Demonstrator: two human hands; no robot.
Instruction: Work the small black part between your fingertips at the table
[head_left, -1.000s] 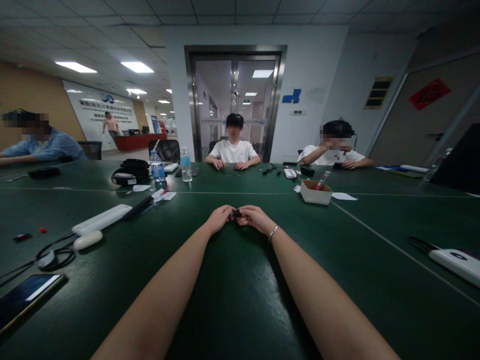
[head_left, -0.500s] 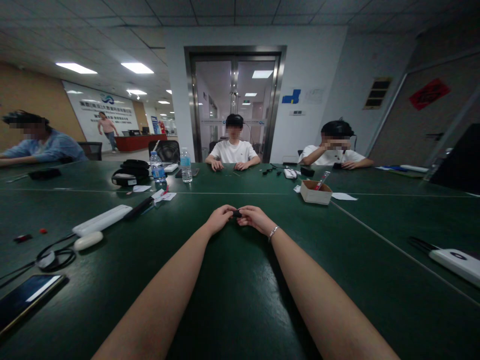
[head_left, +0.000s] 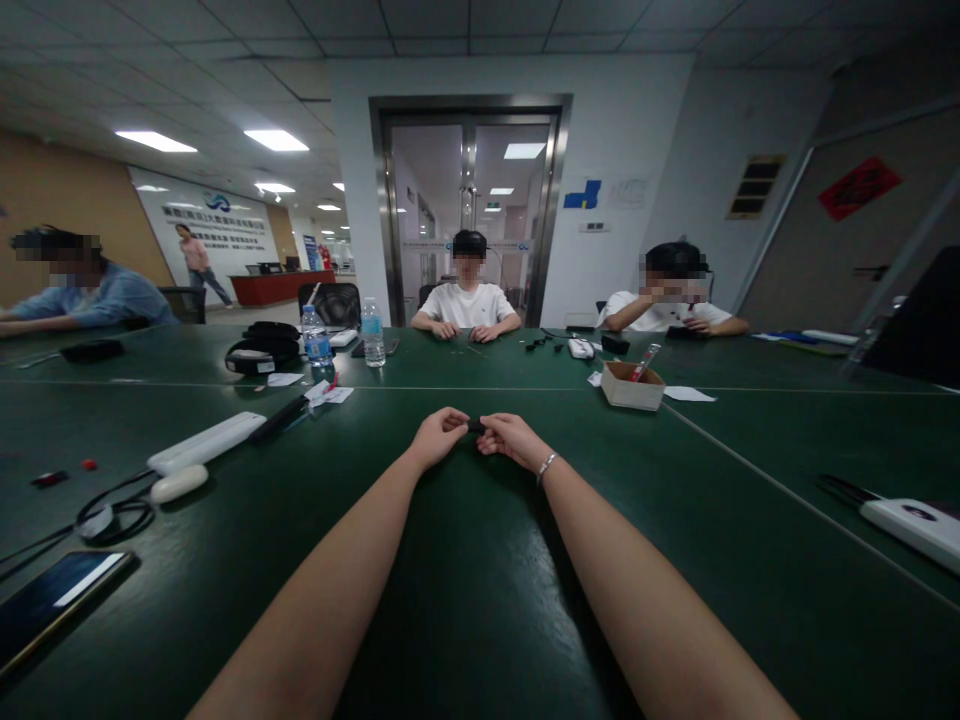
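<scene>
A small black object spans the gap between my two hands, over the middle of the green table. Its kind is too small to make out. My left hand pinches its left end between thumb and fingers. On the other end, my right hand is closed, the lower fingers curled under. A silver bracelet circles my right wrist. The fingers cover much of the black object.
Ahead to the right stands an open cardboard box. Two water bottles and a black case are at the far left. Nearer left lie a white power strip, a white mouse and a phone. Several people sit around the table.
My fingers have shifted slightly around the black object, and a bit more of it shows on the right. In the background, a walking person has moved left.
</scene>
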